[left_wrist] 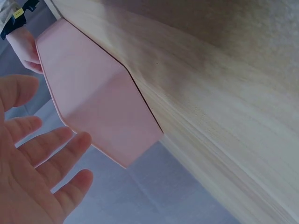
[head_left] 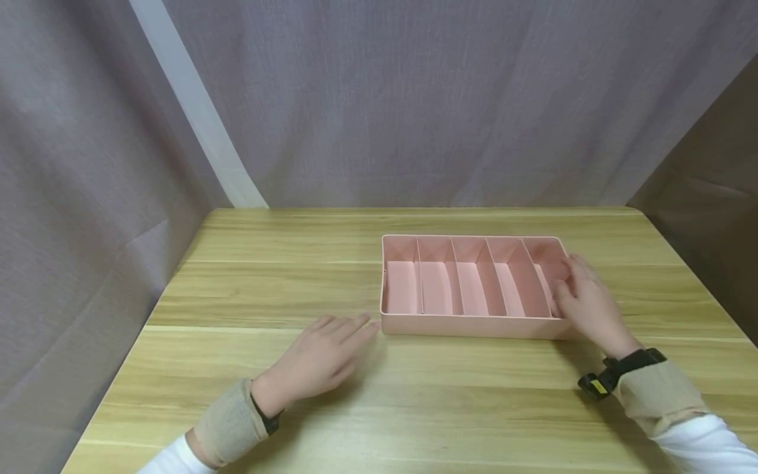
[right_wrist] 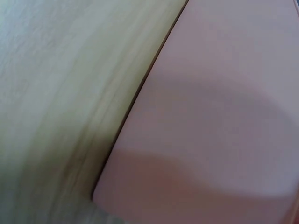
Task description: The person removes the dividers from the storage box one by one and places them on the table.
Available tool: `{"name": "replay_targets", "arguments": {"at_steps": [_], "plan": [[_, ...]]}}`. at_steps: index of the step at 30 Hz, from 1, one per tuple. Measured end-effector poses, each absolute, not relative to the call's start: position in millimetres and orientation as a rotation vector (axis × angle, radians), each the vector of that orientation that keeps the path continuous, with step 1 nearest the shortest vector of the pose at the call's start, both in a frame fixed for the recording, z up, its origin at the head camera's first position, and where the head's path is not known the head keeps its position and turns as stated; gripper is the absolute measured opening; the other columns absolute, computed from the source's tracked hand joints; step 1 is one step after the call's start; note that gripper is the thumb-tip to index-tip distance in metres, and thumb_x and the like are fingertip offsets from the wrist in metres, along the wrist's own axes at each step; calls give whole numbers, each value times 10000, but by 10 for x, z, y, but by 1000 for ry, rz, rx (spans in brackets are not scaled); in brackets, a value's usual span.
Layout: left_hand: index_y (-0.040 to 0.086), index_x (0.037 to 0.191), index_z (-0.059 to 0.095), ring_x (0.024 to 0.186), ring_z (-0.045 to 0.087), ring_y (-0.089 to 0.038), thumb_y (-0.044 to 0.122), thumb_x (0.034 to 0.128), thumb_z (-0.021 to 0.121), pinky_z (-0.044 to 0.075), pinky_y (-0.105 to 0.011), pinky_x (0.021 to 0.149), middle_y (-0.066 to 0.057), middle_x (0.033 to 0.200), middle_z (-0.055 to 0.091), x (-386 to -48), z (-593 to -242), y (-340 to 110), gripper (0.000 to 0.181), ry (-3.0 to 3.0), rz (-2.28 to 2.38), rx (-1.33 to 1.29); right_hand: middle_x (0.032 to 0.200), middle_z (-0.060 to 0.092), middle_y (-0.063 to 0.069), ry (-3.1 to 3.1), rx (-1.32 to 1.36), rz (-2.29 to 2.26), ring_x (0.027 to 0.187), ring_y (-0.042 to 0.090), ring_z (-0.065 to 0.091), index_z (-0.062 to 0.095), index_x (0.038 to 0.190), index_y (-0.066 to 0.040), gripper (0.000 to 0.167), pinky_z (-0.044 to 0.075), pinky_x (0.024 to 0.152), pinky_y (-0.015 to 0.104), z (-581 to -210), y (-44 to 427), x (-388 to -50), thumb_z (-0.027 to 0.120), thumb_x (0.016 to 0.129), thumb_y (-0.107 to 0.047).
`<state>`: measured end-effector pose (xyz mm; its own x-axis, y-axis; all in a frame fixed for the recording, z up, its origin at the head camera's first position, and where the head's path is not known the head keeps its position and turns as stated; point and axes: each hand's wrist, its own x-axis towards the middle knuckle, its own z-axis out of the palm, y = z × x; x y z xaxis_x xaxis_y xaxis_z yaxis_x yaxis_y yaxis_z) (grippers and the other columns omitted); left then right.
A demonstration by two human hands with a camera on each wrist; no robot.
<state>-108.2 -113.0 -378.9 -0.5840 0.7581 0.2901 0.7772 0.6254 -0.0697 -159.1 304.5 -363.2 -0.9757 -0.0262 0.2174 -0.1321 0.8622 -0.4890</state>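
A pink storage box [head_left: 474,325] with several compartments side by side lies on the wooden table; no objects show inside them. My right hand [head_left: 592,309] grips the box's right end, its fingers bent over the rim there. The right wrist view is filled mostly by the pink outer wall [right_wrist: 201,121], and the grip itself is hardly seen. Near the front left corner is my left hand [head_left: 316,359], fingers straight and spread. In the left wrist view the left fingers [left_wrist: 70,156] overlap the box's edge; whether they touch it, I cannot tell.
The light wooden table [head_left: 284,276] extends around the box on all sides. Grey curtain cloth [head_left: 414,105] hangs behind the table's far edge and along the left, with darker cloth [head_left: 710,178] on the right.
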Motion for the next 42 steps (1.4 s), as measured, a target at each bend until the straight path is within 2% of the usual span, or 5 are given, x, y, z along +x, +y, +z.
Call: {"name": "replay_targets", "arguments": {"at_steps": [9, 17, 24, 30, 42], "plan": [[124, 1335, 361, 1104, 521, -225, 257, 793, 579, 405, -446, 903, -80, 1287, 488, -1094, -3804, -1109, 600, -2547, -94, -1248, 1334, 194, 382, -2874, 103, 756, 1203, 535, 224, 238, 1300, 149, 487, 198, 945, 624, -3682, 3099, -1626, 342, 854, -17], [127, 1341, 352, 1109, 519, -232, 257, 798, 580, 400, -463, 905, -73, 1296, 480, -1083, -3793, -1094, 603, -2574, -95, -1243, 1304, 247, 382, -2867, 127, 756, 1194, 530, 244, 236, 1291, 163, 504, 199, 955, 609, -3709, 3126, -1630, 340, 821, 12], [141, 1350, 336, 1120, 512, -234, 260, 803, 578, 389, -464, 919, -65, 1306, 469, -1077, -3781, -1087, 610, -2588, -92, -1238, 1215, 333, 384, -2905, 96, 757, 1092, 530, 343, 229, 1290, 156, 533, 279, 859, 627, -3700, 3119, -1635, 340, 777, 56], [137, 1353, 330, 1120, 512, -232, 259, 794, 589, 391, -462, 917, -68, 1311, 464, -1084, -3788, -1065, 628, -2579, -93, -1246, 1206, 340, 399, -2932, 66, 763, 1074, 527, 358, 220, 1301, 146, 550, 295, 842, 625, -3694, 3106, -1622, 344, 771, 65], [146, 1360, 314, 1117, 517, -217, 274, 809, 570, 405, -438, 911, -62, 1318, 457, -1100, -3769, -1043, 621, -2585, -64, -1236, 1308, 221, 397, -2987, 20, 817, 1179, 539, 251, 95, 1345, 127, 586, 235, 920, 615, -3692, 3116, -1637, 319, 812, 29]]}}
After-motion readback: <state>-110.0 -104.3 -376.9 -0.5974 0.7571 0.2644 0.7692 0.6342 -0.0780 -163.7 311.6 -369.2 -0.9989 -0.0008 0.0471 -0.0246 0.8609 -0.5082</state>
